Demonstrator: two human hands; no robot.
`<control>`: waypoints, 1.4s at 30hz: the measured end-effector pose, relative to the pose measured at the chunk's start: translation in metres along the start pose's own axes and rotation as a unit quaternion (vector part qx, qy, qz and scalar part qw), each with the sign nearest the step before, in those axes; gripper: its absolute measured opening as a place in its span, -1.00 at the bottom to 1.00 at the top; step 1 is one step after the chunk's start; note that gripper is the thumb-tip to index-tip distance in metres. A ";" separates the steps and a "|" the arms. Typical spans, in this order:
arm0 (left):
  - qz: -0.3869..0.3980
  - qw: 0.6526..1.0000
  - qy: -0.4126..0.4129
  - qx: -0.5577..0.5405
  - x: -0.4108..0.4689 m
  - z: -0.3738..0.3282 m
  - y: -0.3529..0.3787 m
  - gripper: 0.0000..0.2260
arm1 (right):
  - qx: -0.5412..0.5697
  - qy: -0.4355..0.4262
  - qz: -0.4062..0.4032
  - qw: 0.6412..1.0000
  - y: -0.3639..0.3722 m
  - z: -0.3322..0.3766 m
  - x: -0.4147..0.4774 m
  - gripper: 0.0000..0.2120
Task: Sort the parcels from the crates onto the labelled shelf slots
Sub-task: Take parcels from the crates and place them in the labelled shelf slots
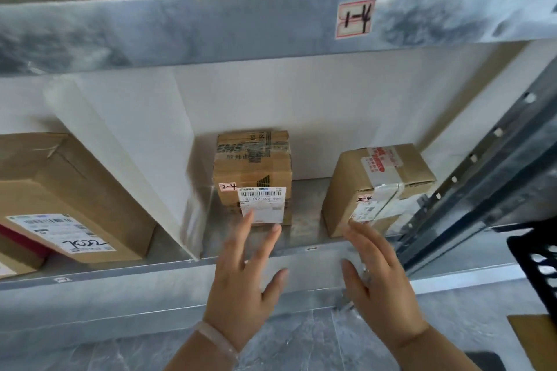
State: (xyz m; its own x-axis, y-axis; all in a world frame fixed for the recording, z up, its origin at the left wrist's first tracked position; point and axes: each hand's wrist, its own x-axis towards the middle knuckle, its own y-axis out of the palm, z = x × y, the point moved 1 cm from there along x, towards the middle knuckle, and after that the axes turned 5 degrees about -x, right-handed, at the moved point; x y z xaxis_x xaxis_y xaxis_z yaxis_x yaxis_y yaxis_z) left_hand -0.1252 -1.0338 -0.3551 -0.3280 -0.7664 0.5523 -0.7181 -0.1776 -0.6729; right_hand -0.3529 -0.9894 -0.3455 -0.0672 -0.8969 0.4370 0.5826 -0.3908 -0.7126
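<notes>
**Q:** Two parcels in this slot?

**A:** Two. Item one: left box [253, 172], brown, EMS tape, white barcode sheet on its front, small tag reading 2-4. It stands on the shelf [150, 283], just right of the white divider [135, 144]. Item two: right box [376, 187], brown, clear tape over the top, also tagged 2-4. It stands near the post [482, 175], apart from item one.

**Q:** And my hands?

**A:** Your left hand [244, 277] is flat, fingers straight and spread, holding nothing. Its fingertips reach the lower edge of the left box's barcode sheet, though contact cannot be confirmed. Your right hand [379, 274] is likewise flat and empty. Its fingertips are at the lower front corner of the right box. Both palms are over the shelf's front lip, below the boxes, and the gap between the boxes lies between your hands.

**Q:** Other entries?

**A:** One 1-4 label [355, 19] on the beam above. One big box [69, 196] left of the divider, marked 7022. One black crate [539, 259] at the far right edge. One bracelet [217, 340] on your left wrist.
</notes>
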 end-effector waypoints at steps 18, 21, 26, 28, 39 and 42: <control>0.084 0.992 0.024 -0.087 0.070 -0.061 0.077 -0.17 | -0.032 0.146 0.072 0.986 -0.018 -0.076 0.015 -0.42; 0.105 0.990 0.034 -0.085 0.071 -0.056 0.078 -0.17 | -0.016 0.128 0.061 0.990 -0.016 -0.078 0.019 -0.44; 0.106 0.991 0.035 -0.076 0.068 -0.049 0.079 -0.17 | -0.006 0.111 0.037 0.993 -0.012 -0.080 0.017 -0.42; 0.102 0.991 0.032 -0.078 0.067 -0.046 0.079 -0.16 | -0.002 0.115 0.037 0.993 -0.009 -0.082 0.017 -0.40; 0.102 0.992 -0.024 -0.068 0.071 -0.030 0.088 -0.17 | 0.005 0.098 0.005 0.995 0.007 -0.075 0.031 -0.34; 0.099 0.993 -0.035 -0.061 0.071 -0.029 0.090 -0.13 | 0.000 0.100 0.000 0.995 0.010 -0.071 0.030 -0.34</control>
State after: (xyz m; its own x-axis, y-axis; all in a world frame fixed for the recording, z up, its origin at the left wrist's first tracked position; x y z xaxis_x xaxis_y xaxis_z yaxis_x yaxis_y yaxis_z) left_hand -0.2309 -1.0867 -0.3625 -0.4294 -0.8211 0.3760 -0.7144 0.0540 -0.6977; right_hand -0.4063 -1.0354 -0.3784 -0.2279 -0.9200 0.3188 0.5822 -0.3912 -0.7128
